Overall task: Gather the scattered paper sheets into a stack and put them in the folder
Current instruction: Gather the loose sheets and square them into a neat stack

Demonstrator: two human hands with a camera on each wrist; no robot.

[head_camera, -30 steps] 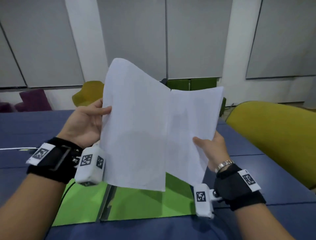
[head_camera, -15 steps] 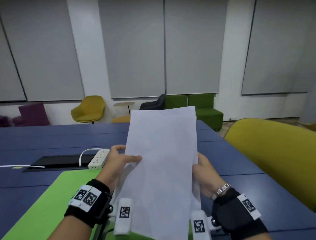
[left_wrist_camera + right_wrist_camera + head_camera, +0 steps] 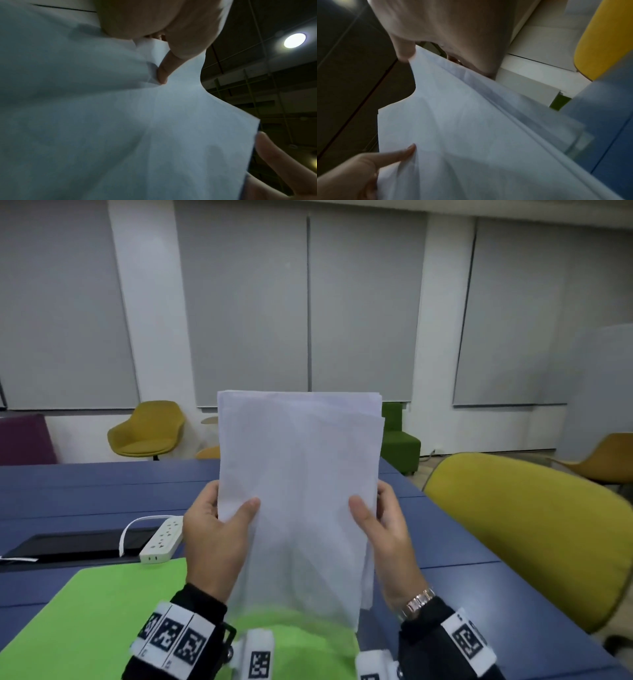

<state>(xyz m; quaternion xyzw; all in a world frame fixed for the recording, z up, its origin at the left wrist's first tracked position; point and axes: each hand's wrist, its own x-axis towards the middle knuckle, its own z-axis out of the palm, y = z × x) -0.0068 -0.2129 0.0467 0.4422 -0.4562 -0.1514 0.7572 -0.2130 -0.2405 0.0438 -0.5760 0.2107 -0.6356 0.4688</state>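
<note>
I hold a stack of white paper sheets (image 3: 301, 491) upright above the table, its sheets nearly squared with a few edges offset at the top right. My left hand (image 3: 219, 529) grips the stack's left edge, thumb on the front. My right hand (image 3: 380, 525) grips the right edge the same way. The green folder (image 3: 102, 607) lies open and flat on the blue table (image 3: 85, 491) beneath the stack. In the left wrist view the paper (image 3: 120, 121) fills the frame under my thumb. The right wrist view shows the layered sheet edges (image 3: 488, 121).
A white power strip (image 3: 162, 539) with its cable lies beside a black cable tray (image 3: 68, 546) behind the folder. A yellow chair back (image 3: 534, 529) stands close on the right. More chairs and a green sofa (image 3: 399, 440) stand along the far wall.
The two loosely spread sheets have been brought together into one upright stack. My hands have moved closer and now grip opposite edges, and the view has tilted up.
</note>
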